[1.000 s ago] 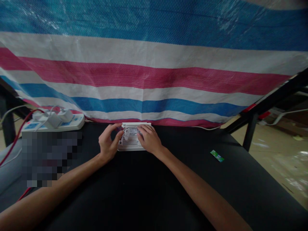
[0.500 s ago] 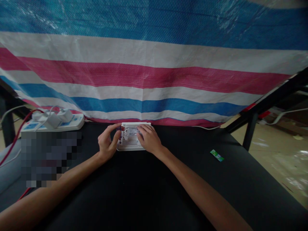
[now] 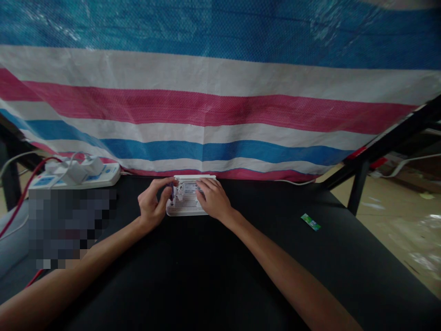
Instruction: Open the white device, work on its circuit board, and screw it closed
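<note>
A white plastic device housing (image 3: pixel 188 204), with a vent grid and a printed label, lies on the black table near its back edge. My left hand (image 3: pixel 151 202) is at its left side, thumb and forefinger closed around a slim purplish piece (image 3: pixel 172 191). That piece stands roughly upright at the housing's left end; its exact kind is too small to make out. My right hand (image 3: pixel 212 195) rests over the right part of the housing with fingers stretched out, covering part of the label and holding nothing between them.
At the back left sits a white power strip (image 3: pixel 110 174) with plugs and cables, a red cable among them. In front of it is a pixelated area. A small green packet (image 3: pixel 310 222) lies on the right of the table (image 3: pixel 206 276). Behind hangs a striped tarp (image 3: pixel 206 110).
My left hand has shifted very slightly left, with the purplish piece still between its fingers. My right hand and the housing look nearly unmoved.
</note>
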A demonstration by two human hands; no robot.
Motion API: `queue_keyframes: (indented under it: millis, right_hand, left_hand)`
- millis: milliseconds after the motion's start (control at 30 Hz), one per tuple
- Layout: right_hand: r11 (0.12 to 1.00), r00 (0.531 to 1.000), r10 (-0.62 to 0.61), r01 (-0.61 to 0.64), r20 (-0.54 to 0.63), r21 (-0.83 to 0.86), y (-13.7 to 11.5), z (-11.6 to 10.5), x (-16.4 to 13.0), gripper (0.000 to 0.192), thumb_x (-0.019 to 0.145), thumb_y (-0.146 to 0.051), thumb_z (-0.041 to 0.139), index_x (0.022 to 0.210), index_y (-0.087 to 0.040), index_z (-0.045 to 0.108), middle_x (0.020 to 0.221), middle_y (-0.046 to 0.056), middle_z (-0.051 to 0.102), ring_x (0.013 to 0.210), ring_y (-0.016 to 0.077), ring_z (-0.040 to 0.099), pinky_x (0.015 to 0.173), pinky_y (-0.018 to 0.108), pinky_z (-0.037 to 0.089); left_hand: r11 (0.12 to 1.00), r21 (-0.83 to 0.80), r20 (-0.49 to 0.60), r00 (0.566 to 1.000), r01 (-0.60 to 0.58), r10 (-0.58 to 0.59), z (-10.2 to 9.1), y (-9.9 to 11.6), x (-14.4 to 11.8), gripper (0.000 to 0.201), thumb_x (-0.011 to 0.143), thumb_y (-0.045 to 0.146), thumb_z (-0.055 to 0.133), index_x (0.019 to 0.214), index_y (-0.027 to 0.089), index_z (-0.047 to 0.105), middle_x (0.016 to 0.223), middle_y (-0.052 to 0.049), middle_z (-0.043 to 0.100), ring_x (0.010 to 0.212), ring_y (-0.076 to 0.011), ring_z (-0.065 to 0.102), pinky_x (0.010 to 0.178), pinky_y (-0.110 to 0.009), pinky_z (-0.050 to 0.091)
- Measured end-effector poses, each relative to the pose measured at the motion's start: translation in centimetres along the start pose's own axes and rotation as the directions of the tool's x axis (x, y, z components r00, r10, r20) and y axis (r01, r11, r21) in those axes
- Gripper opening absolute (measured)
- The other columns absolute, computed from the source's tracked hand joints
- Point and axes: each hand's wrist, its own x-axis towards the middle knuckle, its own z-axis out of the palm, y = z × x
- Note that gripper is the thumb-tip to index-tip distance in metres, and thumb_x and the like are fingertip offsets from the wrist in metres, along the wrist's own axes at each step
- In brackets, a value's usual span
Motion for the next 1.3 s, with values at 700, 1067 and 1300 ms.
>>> queue_keyframes:
  millis: [700,1067,1300]
  right_hand:
    - [1.0,1.0,-0.001,0.001,-0.012,-0.009,0.1,0.2,0.0,0.04,0.096,-0.028,0.047,0.127,-0.009,0.063,0.134,0.014,0.062,0.126,0.0249,0.053,0.112,0.04,0.036]
    - [1.0,1.0,-0.003,0.003,-0.009,-0.009,0.2,0.2,0.0,0.04,0.097,-0.03,0.045,0.128,-0.011,0.062,0.135,0.014,0.061,0.128,0.0234,0.051,0.113,0.039,0.035]
    - [1.0,0.999,-0.016,0.016,-0.028,-0.001,0.2,0.4,-0.1,0.04,0.097,-0.03,0.045,0.128,-0.012,0.062,0.134,0.014,0.062,0.128,0.0231,0.052,0.112,0.04,0.036]
  left_hand:
    - [0.99,0.033,-0.013,0.99,-0.139,0.14,0.1,0.2,0.5,0.027,0.093,0.01,0.056,0.116,0.021,0.065,0.093,-0.004,0.068,0.08,-0.0145,0.064,0.072,-0.029,0.051]
    - [0.986,0.081,-0.092,0.983,-0.149,0.156,0.3,-0.4,0.8,0.021,0.089,0.013,0.063,0.109,0.021,0.064,0.092,-0.003,0.062,0.083,-0.0158,0.06,0.074,-0.031,0.05]
    - [0.998,0.025,-0.121,0.991,-0.06,0.063,0.5,-1.3,-0.1,0.015,0.092,0.021,0.056,0.107,0.022,0.062,0.096,-0.004,0.059,0.085,-0.0172,0.061,0.076,-0.035,0.051]
